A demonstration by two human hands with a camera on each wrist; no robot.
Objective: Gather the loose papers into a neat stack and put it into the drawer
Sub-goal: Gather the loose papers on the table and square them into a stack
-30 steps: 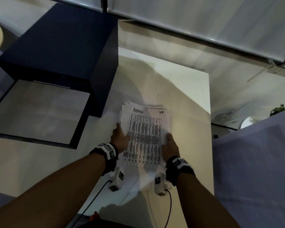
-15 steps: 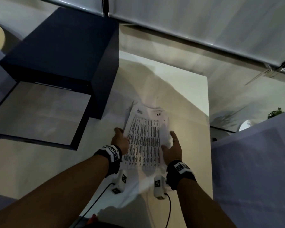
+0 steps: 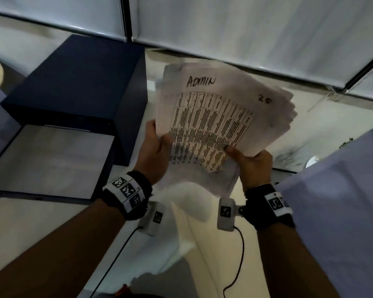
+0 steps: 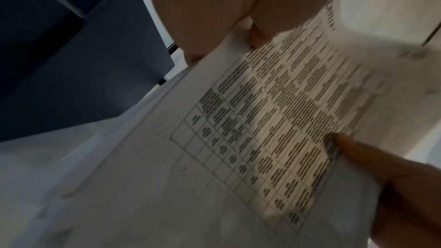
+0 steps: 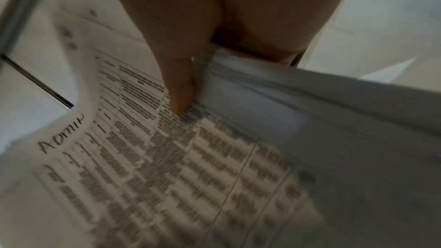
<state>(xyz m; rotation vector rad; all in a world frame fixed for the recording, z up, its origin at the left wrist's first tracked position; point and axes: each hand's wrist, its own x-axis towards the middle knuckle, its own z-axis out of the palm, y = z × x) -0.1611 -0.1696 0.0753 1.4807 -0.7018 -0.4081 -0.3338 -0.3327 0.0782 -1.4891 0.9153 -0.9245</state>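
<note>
The paper stack [image 3: 220, 112] is lifted off the white table [image 3: 202, 222] and tilted up toward me, its top sheet a printed table headed "Admin" and "25", its far edges fanned unevenly. My left hand [image 3: 157, 147] grips the stack's lower left edge, thumb on the top sheet. My right hand [image 3: 249, 160] grips the lower right corner, its thumb [image 5: 179, 90] pressing on the print. The same printed sheet [image 4: 274, 120] fills the left wrist view. The dark blue drawer unit [image 3: 73, 82] stands to the left, its drawer [image 3: 47, 160] pulled out with a bare grey bottom.
Window blinds [image 3: 224, 22] run across the back. A pale lilac surface [image 3: 342, 211] rises at the right. Two small white tagged devices [image 3: 225, 214] with black cables hang under my wrists over the table's near part.
Both hands closed on the stack's sides and lifted it off the table, tilting it up toward me. A second ago they lay against its edges on the tabletop.
</note>
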